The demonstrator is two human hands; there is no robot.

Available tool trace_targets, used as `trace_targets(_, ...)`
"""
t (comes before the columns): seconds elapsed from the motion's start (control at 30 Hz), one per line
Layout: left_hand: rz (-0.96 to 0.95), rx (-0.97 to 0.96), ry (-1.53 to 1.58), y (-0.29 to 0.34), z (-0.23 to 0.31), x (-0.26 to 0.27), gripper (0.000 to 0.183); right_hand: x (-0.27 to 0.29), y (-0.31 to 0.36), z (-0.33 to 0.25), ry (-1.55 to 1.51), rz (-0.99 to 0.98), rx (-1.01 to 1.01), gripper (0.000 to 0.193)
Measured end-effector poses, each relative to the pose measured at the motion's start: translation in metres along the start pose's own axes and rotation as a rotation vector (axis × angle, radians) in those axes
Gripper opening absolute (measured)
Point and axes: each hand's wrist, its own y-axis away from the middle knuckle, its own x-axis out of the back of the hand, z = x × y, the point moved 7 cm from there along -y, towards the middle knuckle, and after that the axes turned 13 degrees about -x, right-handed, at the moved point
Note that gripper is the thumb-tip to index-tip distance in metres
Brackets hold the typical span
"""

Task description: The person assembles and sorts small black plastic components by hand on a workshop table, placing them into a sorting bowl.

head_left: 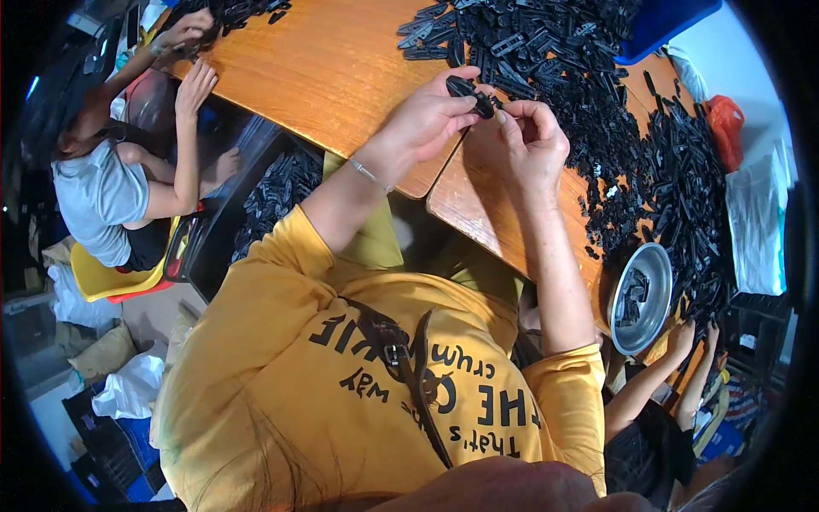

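Observation:
My left hand [426,119] is closed around a dark, elongated black plastic part [472,96], held above the wooden table edge. Its thumb lies along the part, and the shape looks curved, like half of a clip. Just to the right, my right hand [536,141] has thumb and forefinger pinched together at the part's near end. Whatever is between those fingertips is too small to make out. Beyond both hands spreads a large heap of similar black plastic parts [546,51].
Smaller black pieces [606,145] cover the right of the wooden table [333,60]. A metal bowl [663,282] with a few parts stands at the right edge. A blue bin [665,26] is at the far right. People work at left and lower right; a crate of parts [286,183] sits below left.

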Motion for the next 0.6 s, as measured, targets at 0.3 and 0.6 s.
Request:
trace_targets(0.3,-0.082,-0.08,-0.131,0.014,0.021,-0.019,0.052,-0.002,0.013,-0.035,0.034,0.014,0.265,0.013)
trace_targets(0.6,-0.073,0.009,0.028,0.016,0.018,-0.014,0.041,0.001,0.021,-0.046,0.078,0.006,0.348,0.014)
